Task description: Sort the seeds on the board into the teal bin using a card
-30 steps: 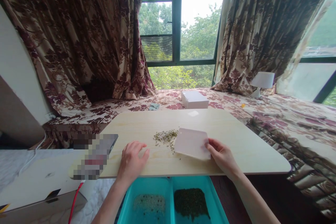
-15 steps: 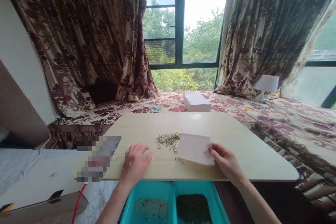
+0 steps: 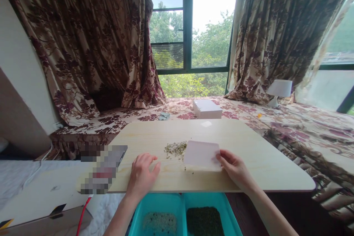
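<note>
A scatter of small greenish beans or seeds (image 3: 174, 149) lies on the pale wooden table (image 3: 149, 132). My right hand (image 3: 233, 167) pinches the right edge of a thin, whitish plastic sheet (image 3: 201, 153). The sheet's left edge meets the right side of the seeds and covers some of the tabletop. My left hand (image 3: 143, 173) rests on the table left of the seeds, fingers loosely curved and apart, with nothing in it. A few stray seeds sit just in front of the sheet.
Below the table's front edge is a turquoise two-part bin (image 3: 184, 210), pale grains in its left side and dark material in its right. A blurred device (image 3: 103, 169) with a red cable (image 3: 83, 215) lies left. Behind stand a white box (image 3: 207, 109) and lamp (image 3: 279, 88).
My right hand has moved the plastic sheet slightly to the left, against the seeds. The left hand stays almost where it was.
</note>
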### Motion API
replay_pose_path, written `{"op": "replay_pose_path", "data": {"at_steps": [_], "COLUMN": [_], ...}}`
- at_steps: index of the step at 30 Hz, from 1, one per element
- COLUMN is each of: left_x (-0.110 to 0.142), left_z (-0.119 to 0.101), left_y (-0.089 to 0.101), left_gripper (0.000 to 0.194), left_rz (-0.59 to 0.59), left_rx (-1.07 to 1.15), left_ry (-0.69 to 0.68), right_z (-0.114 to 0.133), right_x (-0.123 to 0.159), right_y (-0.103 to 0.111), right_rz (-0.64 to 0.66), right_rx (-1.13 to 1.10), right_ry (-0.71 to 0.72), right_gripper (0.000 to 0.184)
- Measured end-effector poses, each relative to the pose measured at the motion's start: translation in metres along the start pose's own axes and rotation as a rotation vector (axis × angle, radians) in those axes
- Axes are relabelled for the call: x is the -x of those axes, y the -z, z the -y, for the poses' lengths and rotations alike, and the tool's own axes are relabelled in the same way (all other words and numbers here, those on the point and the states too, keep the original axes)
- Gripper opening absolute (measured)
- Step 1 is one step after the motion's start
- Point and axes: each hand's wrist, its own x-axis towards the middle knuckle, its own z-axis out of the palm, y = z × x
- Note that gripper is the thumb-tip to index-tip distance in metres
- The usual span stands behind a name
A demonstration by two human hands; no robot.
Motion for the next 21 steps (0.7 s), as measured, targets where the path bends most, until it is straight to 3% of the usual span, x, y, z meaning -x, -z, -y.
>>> {"op": "replay_pose_path", "data": {"at_steps": [8,13,18,21], "left_x": [0.001,0.002,0.001,-0.001], "left_z": [-0.002,-0.002,-0.003,-0.002], "left_y": [0.001,0.000,0.001,0.004], "left_gripper": [0.016,0.017,0.017,0.022], "left_rz": [0.009,0.006,0.000,0.002], "left_rx": [0.000,0.010,0.053,0.150], "left_ry": [0.010,0.024,0.039,0.075], "right_z": [-0.002,-0.004,0.011,0.029], "right_x": [-0.011,-0.011,-0.013,-0.018], "right_y": [-0.010,-0.006,0.000,-0.013], "right_rz": [0.094,0.169,0.163,0.217], "right_rx": [-0.049,-0.090,-0.053,-0.075], "right_ry": [0.035,0.045,0.052,0.068], "right_gripper": [0.038,0.031,0.024,0.013]}}
